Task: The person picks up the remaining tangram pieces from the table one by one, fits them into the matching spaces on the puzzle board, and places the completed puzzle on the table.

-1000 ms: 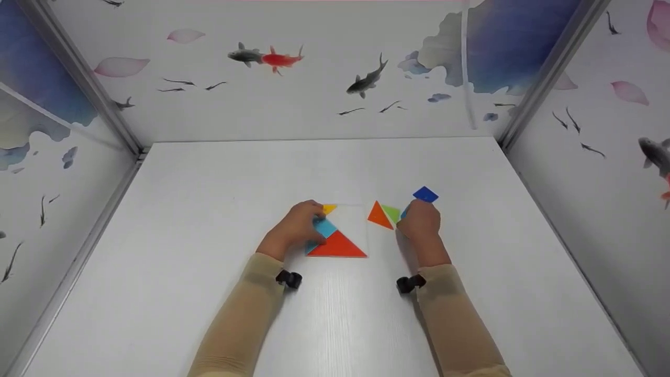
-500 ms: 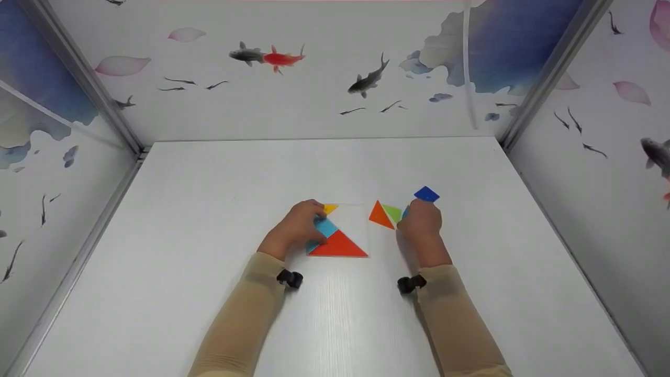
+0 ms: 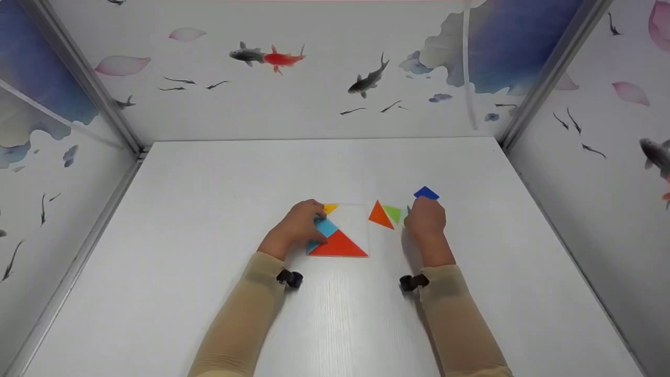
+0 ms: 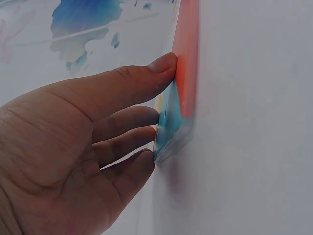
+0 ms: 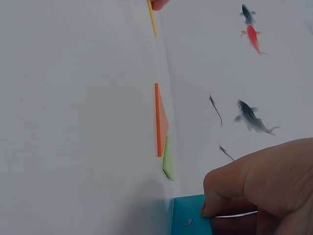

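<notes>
**Teal piece in right hand, nearly edge-on to head view**

Change over the last half second: right hand (image 3: 425, 222) shifts slightly toward three o'clock, away from the flat green plastic-looking piece (image 3: 392, 214); the blue corner beside its fingers narrows to a sliver; judged lifted or tilted, hence in hand, not yet placed.

Right hand: narrow pinch on a flat teal plastic-looking piece (image 5: 185, 209), outline partly hidden; at three o'clock from the clear-edged pale square tray (image 3: 355, 217).

Left hand (image 3: 297, 226): spread wide, steadying the tray's nine o'clock side, unmoved; tray bears an orange-red triangle (image 3: 341, 246) at six, light-blue piece (image 3: 326, 226) toward ten, yellow piece (image 3: 329, 209) at eleven.

Orange triangle (image 3: 380, 217) lies just beside the green; dark-blue piece (image 3: 426, 192) at the right hand's twelve.
</notes>
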Motion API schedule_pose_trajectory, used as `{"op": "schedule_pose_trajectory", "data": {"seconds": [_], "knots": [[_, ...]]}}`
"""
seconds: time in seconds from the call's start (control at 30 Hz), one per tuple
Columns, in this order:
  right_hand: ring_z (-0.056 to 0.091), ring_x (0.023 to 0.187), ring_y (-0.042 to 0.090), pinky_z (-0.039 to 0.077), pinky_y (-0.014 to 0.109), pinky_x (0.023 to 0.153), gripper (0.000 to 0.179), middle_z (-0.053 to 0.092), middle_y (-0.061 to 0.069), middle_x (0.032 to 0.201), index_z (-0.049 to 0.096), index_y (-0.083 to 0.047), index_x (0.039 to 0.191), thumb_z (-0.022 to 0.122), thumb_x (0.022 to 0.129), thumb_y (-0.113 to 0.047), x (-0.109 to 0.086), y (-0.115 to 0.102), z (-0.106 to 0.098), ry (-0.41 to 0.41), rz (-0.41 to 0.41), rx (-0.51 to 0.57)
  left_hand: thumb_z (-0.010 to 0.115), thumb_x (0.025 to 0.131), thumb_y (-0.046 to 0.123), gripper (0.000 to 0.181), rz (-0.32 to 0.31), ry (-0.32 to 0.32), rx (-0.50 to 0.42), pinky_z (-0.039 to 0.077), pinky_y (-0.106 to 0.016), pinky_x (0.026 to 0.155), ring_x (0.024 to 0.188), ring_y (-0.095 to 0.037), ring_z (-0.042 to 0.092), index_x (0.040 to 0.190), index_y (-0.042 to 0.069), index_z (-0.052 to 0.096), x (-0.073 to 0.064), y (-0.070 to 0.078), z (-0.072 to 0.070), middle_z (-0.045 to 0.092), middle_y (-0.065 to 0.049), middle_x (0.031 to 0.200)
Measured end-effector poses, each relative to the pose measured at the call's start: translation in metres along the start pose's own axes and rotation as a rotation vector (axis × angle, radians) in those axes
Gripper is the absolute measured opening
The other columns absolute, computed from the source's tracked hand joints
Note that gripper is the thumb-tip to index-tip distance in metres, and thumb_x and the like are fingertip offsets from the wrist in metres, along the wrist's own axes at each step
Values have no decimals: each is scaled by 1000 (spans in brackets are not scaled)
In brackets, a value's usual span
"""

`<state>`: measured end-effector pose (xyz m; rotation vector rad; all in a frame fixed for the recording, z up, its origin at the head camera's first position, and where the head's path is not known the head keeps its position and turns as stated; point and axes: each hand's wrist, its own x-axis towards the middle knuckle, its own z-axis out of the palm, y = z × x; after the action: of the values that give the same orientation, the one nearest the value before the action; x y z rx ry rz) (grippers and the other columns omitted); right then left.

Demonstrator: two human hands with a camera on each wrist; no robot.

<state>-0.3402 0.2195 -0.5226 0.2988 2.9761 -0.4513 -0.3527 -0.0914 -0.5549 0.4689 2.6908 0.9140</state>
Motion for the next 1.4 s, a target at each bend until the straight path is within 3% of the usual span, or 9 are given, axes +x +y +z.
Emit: {"op": "schedule_pose_trajectory", "data": {"seconds": [0.2,0.4,0.67,0.8,1.2,1.4], "knots": [[70,109,42,59,53,102,30,72,31,116,68,16,120,59,99,-3,4,11,-4,42,-16,-22,90,84,18,55,-20,-9,0,44,-46,125,150,-32,44,134,8,71,-1,2,-1,52,-9,159],[71,110,47,60,57,99,30,73,34,113,70,18,113,57,96,-2,7,28,-8,85,-72,10,91,82,17,53,-5,0,11,44,-46,124,149,-34,45,130,5,72,-3,6,-3,55,-13,157],[58,133,50,48,61,117,42,63,32,142,63,9,140,58,100,-5,1,30,-33,6,10,273,91,83,16,53,-28,7,-19,46,-46,123,148,-32,45,132,6,72,-4,6,-2,53,-11,158],[56,137,46,47,59,119,42,60,29,148,64,4,142,54,103,-9,2,30,-33,-23,25,387,91,82,16,54,-22,15,-24,43,-47,125,149,-33,45,131,5,72,-4,5,-2,53,-11,158],[56,129,34,55,45,113,44,51,23,154,57,0,149,60,107,-12,13,37,-16,-173,137,732,91,82,16,53,-25,9,-24,41,-47,126,152,-33,43,131,5,72,-7,4,0,52,-12,160],[60,116,25,61,28,93,42,54,21,148,59,0,146,61,105,-9,13,37,-14,-187,134,823,92,82,16,52,-8,17,-20,45,-47,123,150,-34,45,129,6,73,-6,2,-1,54,-12,158]]}}
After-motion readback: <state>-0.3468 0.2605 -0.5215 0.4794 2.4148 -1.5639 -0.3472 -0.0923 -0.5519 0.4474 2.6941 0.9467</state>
